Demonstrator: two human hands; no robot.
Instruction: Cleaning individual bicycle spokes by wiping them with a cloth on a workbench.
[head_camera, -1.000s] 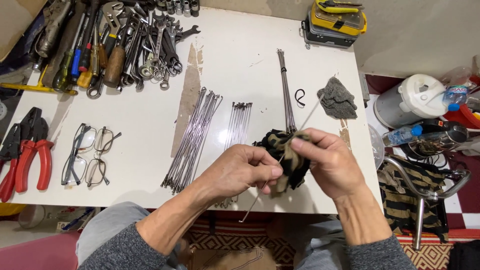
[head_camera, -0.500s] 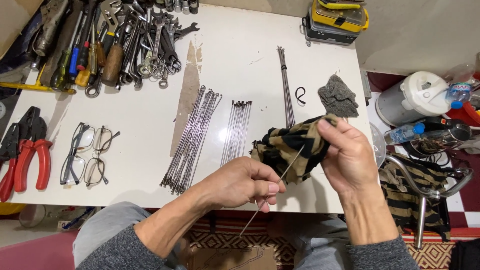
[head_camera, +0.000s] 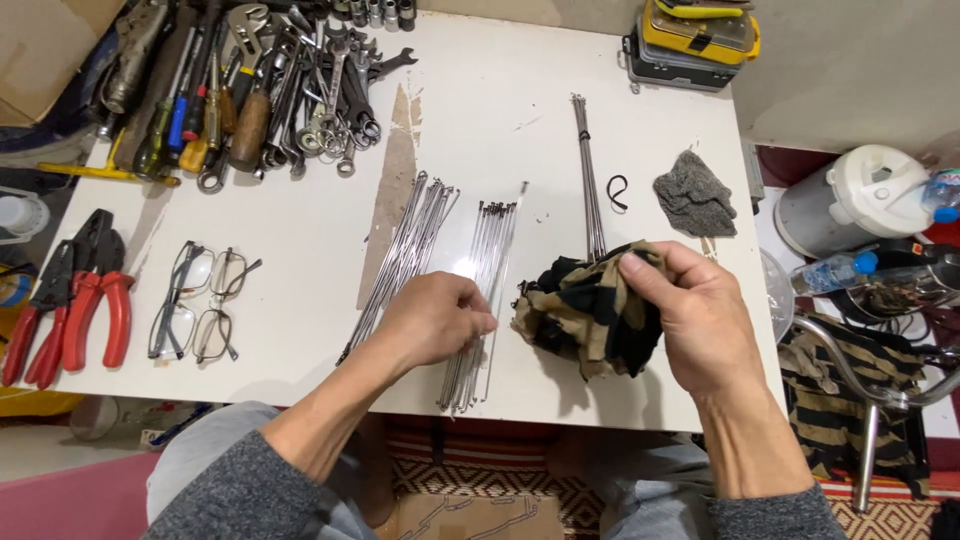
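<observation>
My left hand (head_camera: 432, 322) pinches one thin spoke onto the middle spoke bundle (head_camera: 482, 300) on the white tabletop (head_camera: 300, 240); my right hand (head_camera: 690, 310) grips the striped rag (head_camera: 585, 315) bunched, lifted just beside, ready for wiping

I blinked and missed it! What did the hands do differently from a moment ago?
The left hand carried its thin metal rod leftward, away from the striped cloth, down onto the middle pile of rods. The right hand kept gripping the cloth, now without the rod in it. Tools and glasses stayed put.
</observation>
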